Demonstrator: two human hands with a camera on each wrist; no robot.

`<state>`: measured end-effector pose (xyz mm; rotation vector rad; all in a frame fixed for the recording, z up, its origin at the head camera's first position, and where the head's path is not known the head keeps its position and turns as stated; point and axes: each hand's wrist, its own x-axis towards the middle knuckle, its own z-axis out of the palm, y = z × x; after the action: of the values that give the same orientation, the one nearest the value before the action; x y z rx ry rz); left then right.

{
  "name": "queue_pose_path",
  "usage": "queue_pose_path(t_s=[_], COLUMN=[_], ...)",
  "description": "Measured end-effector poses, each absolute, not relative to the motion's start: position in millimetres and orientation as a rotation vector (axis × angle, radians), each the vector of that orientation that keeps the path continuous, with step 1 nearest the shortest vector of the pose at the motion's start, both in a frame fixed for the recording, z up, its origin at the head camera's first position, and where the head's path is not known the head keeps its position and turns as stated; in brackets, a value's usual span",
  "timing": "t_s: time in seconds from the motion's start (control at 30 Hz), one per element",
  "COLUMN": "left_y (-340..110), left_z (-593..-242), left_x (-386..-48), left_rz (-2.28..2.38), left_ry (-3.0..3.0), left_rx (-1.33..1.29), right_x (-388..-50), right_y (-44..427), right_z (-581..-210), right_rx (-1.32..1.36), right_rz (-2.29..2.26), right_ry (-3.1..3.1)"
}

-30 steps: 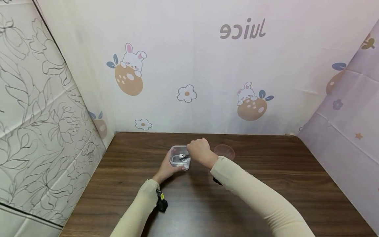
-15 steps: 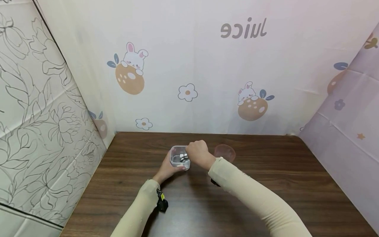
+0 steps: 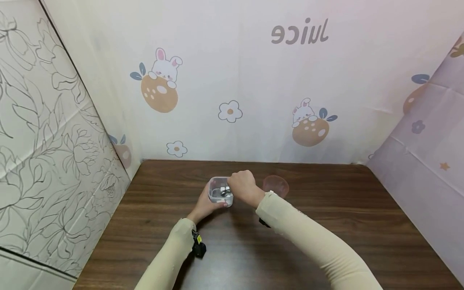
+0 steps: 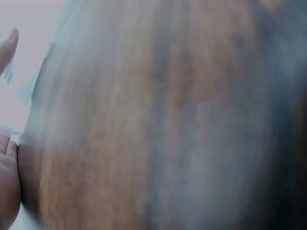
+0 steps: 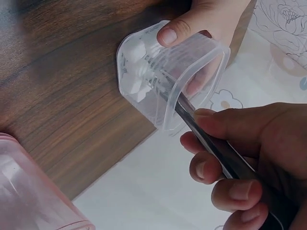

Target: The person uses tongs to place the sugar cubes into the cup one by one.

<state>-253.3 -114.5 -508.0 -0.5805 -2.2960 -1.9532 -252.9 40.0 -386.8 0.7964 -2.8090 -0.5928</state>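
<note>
Fingers (image 5: 204, 165) of the right hand (image 3: 242, 184), now slightly more left, pinch a grey metal utensil (image 5: 232, 163). Those of the left hand (image 3: 205, 205) still grip the clear square plastic container (image 5: 162, 109).

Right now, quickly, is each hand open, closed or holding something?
Left hand: holding the clear plastic container by its sides.
Right hand: gripping a metal tool whose far end is inside the container.

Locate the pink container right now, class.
In the head view, the pink container is on the table, right of the clear container, partly hidden by the right sleeve.
</note>
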Motion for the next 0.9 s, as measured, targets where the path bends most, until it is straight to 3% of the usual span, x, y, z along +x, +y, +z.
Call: queue_pose_path(t_s=[0.9], left_y=[-116.4], left_z=[-546.3], left_x=[-276.8], left_rz=[-1.834], left_ry=[-2.411], left_rx=[-0.423], right_x=[-251.4], right_y=[76.0], right_z=[-375.1], right_rx=[0.835], right_rz=[-0.366], right_ry=[-2.786])
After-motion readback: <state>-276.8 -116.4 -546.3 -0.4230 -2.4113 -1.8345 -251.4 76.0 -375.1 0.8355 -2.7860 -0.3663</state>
